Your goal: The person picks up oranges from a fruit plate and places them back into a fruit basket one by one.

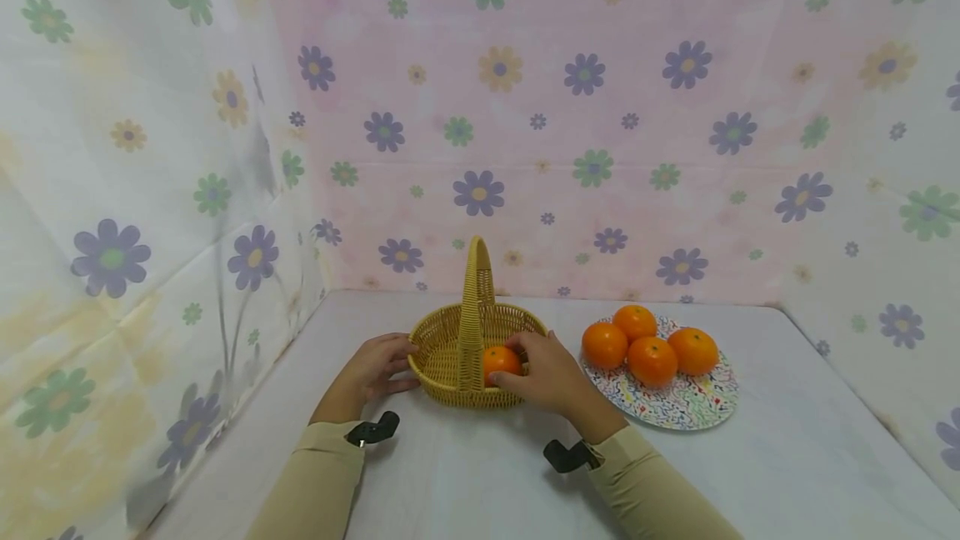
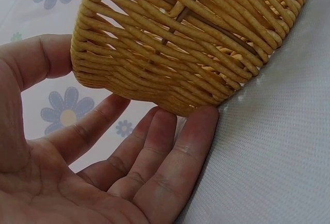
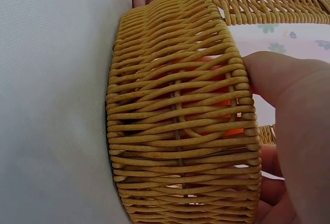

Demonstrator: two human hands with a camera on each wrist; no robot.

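Observation:
A yellow woven basket [image 1: 442, 394] with a tall arched handle stands on the table. My left hand [image 1: 375, 369] holds its left side. In the left wrist view, the thumb [image 2: 54, 53] is at the rim and fingertips [image 2: 198, 123] touch the weave low down. Inside the basket, right of the handle, is an orange [image 1: 501, 361]. My right hand [image 1: 551, 373] reaches over the rim and grips it between thumb and fingers. Through the weave in the right wrist view, parts of the orange [image 3: 219, 102] show; the fingertips there are mostly hidden.
Right of the basket lies a round plate [image 1: 686, 415] with a multicoloured speckled pattern, bearing several oranges [image 1: 652, 361]. A white cloth covers the table [image 1: 465, 473]. Flower-patterned sheets [image 1: 525, 140] rise at the back and both sides.

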